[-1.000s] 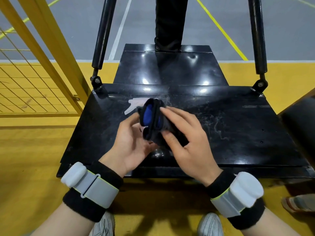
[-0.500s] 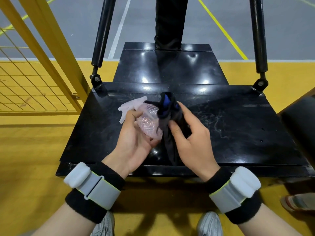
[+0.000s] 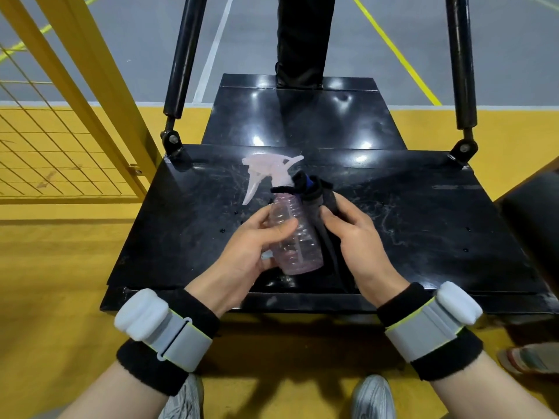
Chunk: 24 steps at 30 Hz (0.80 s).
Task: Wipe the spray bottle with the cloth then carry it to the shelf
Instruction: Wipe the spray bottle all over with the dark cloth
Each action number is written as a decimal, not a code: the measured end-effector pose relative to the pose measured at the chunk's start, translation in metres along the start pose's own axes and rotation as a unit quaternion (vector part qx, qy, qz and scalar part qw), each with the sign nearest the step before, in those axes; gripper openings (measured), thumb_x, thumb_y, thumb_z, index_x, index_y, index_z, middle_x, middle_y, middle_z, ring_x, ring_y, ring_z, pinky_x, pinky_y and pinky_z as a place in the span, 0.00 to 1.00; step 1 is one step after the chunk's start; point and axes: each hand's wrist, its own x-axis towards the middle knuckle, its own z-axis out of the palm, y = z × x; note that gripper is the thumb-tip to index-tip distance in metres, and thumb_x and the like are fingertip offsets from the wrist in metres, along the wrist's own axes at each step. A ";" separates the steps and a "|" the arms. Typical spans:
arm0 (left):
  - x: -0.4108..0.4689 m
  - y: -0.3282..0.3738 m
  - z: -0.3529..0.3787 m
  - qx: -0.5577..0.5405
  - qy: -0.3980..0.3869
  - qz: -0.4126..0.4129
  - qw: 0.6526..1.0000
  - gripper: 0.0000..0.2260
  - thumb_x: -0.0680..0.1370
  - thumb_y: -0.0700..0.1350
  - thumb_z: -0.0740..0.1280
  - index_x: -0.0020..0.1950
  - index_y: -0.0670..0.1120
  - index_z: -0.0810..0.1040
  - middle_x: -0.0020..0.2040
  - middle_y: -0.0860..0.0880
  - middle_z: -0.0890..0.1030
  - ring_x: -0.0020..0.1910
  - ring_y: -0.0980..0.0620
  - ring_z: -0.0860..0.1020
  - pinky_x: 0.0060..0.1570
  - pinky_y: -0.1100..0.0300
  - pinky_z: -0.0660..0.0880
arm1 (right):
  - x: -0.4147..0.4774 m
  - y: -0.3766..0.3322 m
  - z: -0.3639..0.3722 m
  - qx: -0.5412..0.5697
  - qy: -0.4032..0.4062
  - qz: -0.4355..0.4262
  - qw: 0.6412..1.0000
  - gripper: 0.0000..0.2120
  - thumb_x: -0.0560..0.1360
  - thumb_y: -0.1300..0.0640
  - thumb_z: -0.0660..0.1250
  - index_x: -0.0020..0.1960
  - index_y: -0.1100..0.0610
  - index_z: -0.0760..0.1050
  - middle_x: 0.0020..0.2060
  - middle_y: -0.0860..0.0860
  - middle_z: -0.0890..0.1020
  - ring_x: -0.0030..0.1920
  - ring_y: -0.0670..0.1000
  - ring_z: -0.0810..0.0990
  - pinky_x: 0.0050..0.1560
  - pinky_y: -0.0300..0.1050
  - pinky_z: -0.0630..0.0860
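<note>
— Where's the spray bottle [image 3: 295, 237] sitting?

— In the left hand [image 3: 242, 258]. The thumb lies across the front of the clear ribbed body and the fingers curl round behind it, so that hand grips it at mid-body. The base pokes out below the thumb, toward the wrist. The white trigger head [image 3: 266, 170] stands well above the fingers, nozzle pointing away to the left.

— And the cloth [image 3: 320, 204]?

— Dark, with a bit of blue showing. It's bunched against the bottle's shoulder on the side facing the right hand [image 3: 357, 240], with a thin edge looped round the neck. A tail hangs down between the bottle and that palm. The right hand's thumb and fingers are closed on the cloth, pinching it just beside the bottle.

— What sits beneath the two hands?

— A scratched black platform [image 3: 423, 222]. I can't tell whether the bottle's base touches it. A yellow mesh fence [image 3: 75, 131] stands well off beyond the left hand.

— Different from before?

— Yes. A second ago the cloth covered nearly the whole body, with only the trigger showing. Half a second ago the bottle lay tilted with its head to the left and the cloth at the far end. Now it's close to upright, the body bare, the cloth up at the neck.
</note>
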 end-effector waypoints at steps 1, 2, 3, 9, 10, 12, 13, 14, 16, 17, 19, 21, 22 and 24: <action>0.001 -0.002 -0.001 0.006 -0.001 0.002 1.000 0.22 0.72 0.50 0.74 0.66 0.53 0.81 0.62 0.46 0.85 0.58 0.48 0.83 0.56 0.49 0.80 | 0.001 0.001 -0.001 -0.009 0.005 0.012 1.000 0.16 0.85 0.59 0.61 0.55 0.43 0.85 0.53 0.45 0.88 0.53 0.44 0.87 0.48 0.34 0.80; 0.001 -0.004 -0.002 0.002 -0.003 0.001 1.000 0.20 0.74 0.48 0.73 0.66 0.54 0.80 0.61 0.48 0.85 0.57 0.49 0.84 0.53 0.51 0.81 | 0.002 0.001 -0.002 -0.017 0.009 0.029 0.999 0.15 0.85 0.57 0.61 0.55 0.44 0.85 0.51 0.45 0.89 0.51 0.45 0.87 0.46 0.35 0.80; 0.002 -0.006 -0.002 -0.006 -0.009 -0.002 1.000 0.19 0.76 0.47 0.72 0.66 0.55 0.81 0.59 0.50 0.86 0.56 0.51 0.84 0.49 0.54 0.81 | 0.002 0.003 -0.002 -0.022 0.012 0.051 0.998 0.14 0.85 0.54 0.61 0.54 0.44 0.85 0.51 0.46 0.89 0.50 0.45 0.88 0.46 0.37 0.81; 0.002 -0.013 0.003 -0.016 -0.026 -0.007 1.000 0.20 0.76 0.54 0.72 0.68 0.51 0.78 0.58 0.51 0.86 0.56 0.50 0.85 0.58 0.49 0.80 | -0.002 0.019 0.006 -0.032 0.027 0.096 0.995 0.12 0.86 0.52 0.60 0.59 0.46 0.82 0.54 0.46 0.88 0.57 0.48 0.86 0.66 0.57 0.78; 0.003 -0.014 0.003 -0.027 -0.011 0.000 1.000 0.22 0.75 0.56 0.71 0.66 0.49 0.77 0.56 0.51 0.86 0.54 0.50 0.85 0.58 0.48 0.79 | -0.005 0.020 0.009 -0.042 0.028 0.062 0.997 0.12 0.85 0.53 0.60 0.60 0.45 0.82 0.55 0.46 0.87 0.59 0.48 0.85 0.67 0.57 0.77; 0.005 -0.015 0.001 -0.066 0.021 0.010 0.998 0.18 0.77 0.56 0.69 0.61 0.47 0.77 0.50 0.49 0.86 0.48 0.51 0.85 0.54 0.48 0.80 | -0.012 0.020 0.017 -0.072 0.022 -0.026 0.997 0.13 0.83 0.53 0.62 0.63 0.41 0.79 0.58 0.42 0.85 0.62 0.45 0.82 0.67 0.51 0.76; 0.007 -0.014 -0.001 -0.089 0.037 0.010 0.995 0.13 0.80 0.54 0.67 0.59 0.48 0.77 0.49 0.48 0.86 0.45 0.51 0.85 0.49 0.49 0.82 | -0.015 0.019 0.018 -0.106 0.018 -0.076 0.991 0.15 0.82 0.54 0.63 0.65 0.39 0.77 0.60 0.40 0.84 0.63 0.44 0.81 0.67 0.47 0.75; 0.009 -0.013 -0.003 -0.109 0.054 0.006 0.993 0.09 0.82 0.51 0.64 0.58 0.48 0.77 0.48 0.47 0.86 0.43 0.51 0.86 0.44 0.50 0.83 | -0.017 0.019 0.019 -0.158 0.017 -0.129 0.979 0.18 0.81 0.55 0.64 0.67 0.39 0.75 0.62 0.40 0.82 0.66 0.43 0.79 0.68 0.44 0.73; 0.011 -0.013 -0.006 -0.113 0.082 -0.005 0.990 0.11 0.84 0.46 0.59 0.60 0.47 0.79 0.48 0.46 0.88 0.42 0.49 0.87 0.38 0.53 0.84 | -0.020 0.023 0.020 -0.275 0.015 -0.212 0.938 0.22 0.80 0.57 0.65 0.73 0.48 0.73 0.68 0.45 0.79 0.71 0.45 0.74 0.72 0.41 0.68; 0.011 -0.014 -0.007 -0.101 0.092 -0.008 0.991 0.14 0.84 0.46 0.57 0.60 0.46 0.81 0.48 0.46 0.88 0.42 0.49 0.87 0.38 0.53 0.83 | -0.021 0.024 0.022 -0.309 0.014 -0.229 0.923 0.23 0.80 0.56 0.65 0.74 0.52 0.72 0.70 0.47 0.77 0.72 0.46 0.72 0.74 0.39 0.66; 0.008 -0.016 -0.007 -0.079 0.101 -0.016 0.992 0.17 0.85 0.48 0.55 0.59 0.46 0.83 0.47 0.45 0.89 0.43 0.48 0.87 0.38 0.55 0.83 | -0.022 0.027 0.024 -0.322 0.017 -0.219 0.921 0.23 0.81 0.55 0.65 0.76 0.53 0.72 0.70 0.48 0.77 0.72 0.46 0.71 0.74 0.36 0.64; 0.005 -0.017 -0.005 -0.078 0.104 -0.026 0.991 0.18 0.86 0.49 0.54 0.62 0.44 0.82 0.51 0.43 0.88 0.46 0.46 0.87 0.43 0.52 0.84 | -0.022 0.026 0.025 -0.288 0.027 -0.185 0.939 0.22 0.81 0.56 0.65 0.75 0.51 0.73 0.69 0.46 0.78 0.72 0.45 0.72 0.74 0.41 0.67; 0.005 -0.018 -0.004 -0.077 0.106 -0.027 0.991 0.18 0.85 0.49 0.55 0.63 0.43 0.81 0.53 0.41 0.88 0.49 0.43 0.87 0.48 0.47 0.84 | -0.020 0.023 0.024 -0.243 0.031 -0.154 0.957 0.20 0.81 0.56 0.65 0.73 0.48 0.74 0.67 0.45 0.80 0.70 0.45 0.75 0.73 0.45 0.70; 0.005 -0.020 -0.003 -0.077 0.105 -0.033 0.991 0.17 0.85 0.50 0.58 0.62 0.42 0.81 0.55 0.40 0.87 0.53 0.40 0.86 0.56 0.40 0.82 | -0.016 0.017 0.023 -0.123 0.034 -0.075 0.989 0.16 0.82 0.58 0.66 0.66 0.44 0.79 0.60 0.44 0.85 0.63 0.45 0.82 0.68 0.52 0.77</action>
